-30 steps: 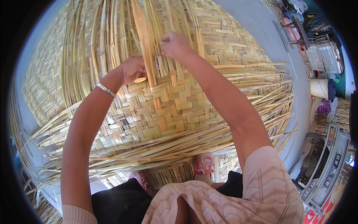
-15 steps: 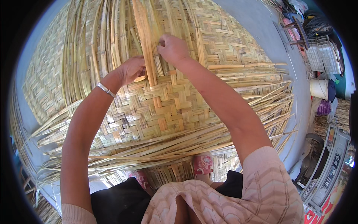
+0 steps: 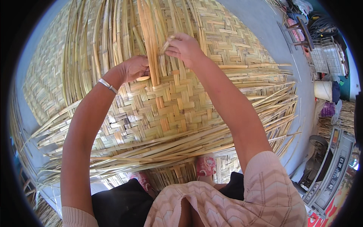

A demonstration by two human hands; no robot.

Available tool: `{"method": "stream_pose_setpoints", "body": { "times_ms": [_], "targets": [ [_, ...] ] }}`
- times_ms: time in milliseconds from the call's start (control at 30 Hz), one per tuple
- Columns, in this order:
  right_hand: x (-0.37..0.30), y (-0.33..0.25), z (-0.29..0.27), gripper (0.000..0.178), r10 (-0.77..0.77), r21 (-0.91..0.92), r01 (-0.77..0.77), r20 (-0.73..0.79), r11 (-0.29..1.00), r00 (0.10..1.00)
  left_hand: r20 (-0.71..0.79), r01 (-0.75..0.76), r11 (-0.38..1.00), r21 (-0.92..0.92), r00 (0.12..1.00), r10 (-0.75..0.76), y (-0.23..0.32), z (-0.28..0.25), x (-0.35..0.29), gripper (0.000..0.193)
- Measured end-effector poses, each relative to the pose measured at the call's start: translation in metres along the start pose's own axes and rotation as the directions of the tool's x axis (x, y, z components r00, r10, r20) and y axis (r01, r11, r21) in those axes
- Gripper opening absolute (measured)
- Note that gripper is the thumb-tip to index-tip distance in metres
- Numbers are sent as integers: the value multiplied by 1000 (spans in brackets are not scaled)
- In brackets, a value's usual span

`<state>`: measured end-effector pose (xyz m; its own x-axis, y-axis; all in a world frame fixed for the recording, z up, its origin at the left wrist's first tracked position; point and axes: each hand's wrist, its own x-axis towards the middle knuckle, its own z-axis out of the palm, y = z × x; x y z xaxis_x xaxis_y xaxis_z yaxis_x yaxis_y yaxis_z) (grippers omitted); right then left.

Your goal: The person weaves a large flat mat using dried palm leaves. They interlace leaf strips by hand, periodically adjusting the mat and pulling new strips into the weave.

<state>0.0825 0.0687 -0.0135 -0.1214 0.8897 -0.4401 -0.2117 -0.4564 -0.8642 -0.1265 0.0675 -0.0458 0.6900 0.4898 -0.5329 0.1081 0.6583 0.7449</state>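
Note:
A large woven reed mat lies on the floor in front of me, its pale yellow strips crossing in a herringbone pattern. My left hand is closed at the weaving edge, its fingertips on a flat reed strip whose cut end shows just beneath them. Beside those fingers stands a wider tan strip, running away from me over the mat. To its right, my right hand is raised a little, pinching a pale reed strip between thumb and fingers. Most of that strip is hard to make out.
Loose lengthwise reeds cover the far left half of the mat. Bundled cross reeds stick out along the near and right sides. My patterned shoes are at the near edge. A white bucket and a grey vehicle bumper stand right.
My right hand has shifted right, away from the wide tan strip, and a pale strip now shows in its fingers. My left hand stays nearly in place. The tan strip leans slightly more to the right.

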Motion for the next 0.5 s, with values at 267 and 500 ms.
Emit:
{"method": "stream_pose_setpoints", "body": {
  "times_ms": [267, 500],
  "targets": [
    [-71, 44, -26, 17, 158, 295, -54, -342, 954, 926, -277, -91, 990, -105, 959, 59, -9, 10, 3, 23],
    [-62, 32, -32, 15, 75, 159, -34, -254, 987, 964, -344, -40, 818, 573, 895, 284, -15, 31, -8, 48]
  ]
}}
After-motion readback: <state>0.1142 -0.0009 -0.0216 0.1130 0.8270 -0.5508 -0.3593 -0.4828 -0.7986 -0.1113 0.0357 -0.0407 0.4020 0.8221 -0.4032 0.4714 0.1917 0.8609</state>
